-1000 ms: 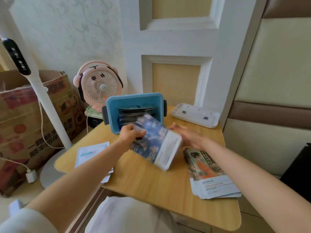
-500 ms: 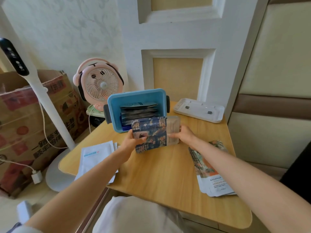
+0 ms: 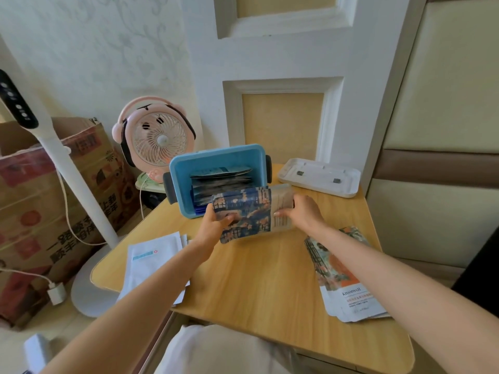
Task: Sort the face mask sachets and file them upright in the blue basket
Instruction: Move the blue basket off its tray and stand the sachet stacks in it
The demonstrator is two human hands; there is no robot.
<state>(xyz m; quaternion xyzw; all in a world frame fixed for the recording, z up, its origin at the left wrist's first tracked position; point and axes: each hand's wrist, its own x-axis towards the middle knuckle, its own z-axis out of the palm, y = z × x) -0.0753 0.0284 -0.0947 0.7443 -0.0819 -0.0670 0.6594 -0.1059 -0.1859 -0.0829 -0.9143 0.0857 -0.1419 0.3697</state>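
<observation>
Both hands, left hand (image 3: 213, 225) and right hand (image 3: 305, 215), are now gripping the blue patterned foil sachet stack (image 3: 248, 214) squared upright before the blue plastic basket (image 3: 183, 174); filing it in comes next.

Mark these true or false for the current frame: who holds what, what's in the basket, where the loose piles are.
1. The left hand and right hand both hold the blue-patterned sachet stack. True.
2. The blue basket is empty. False: sachets already stand in it.
3. The white sachets lie on the left of the table. True.
4. The orange-print sachets are filed in the basket. False: they lie flat on the table's right side.
</observation>
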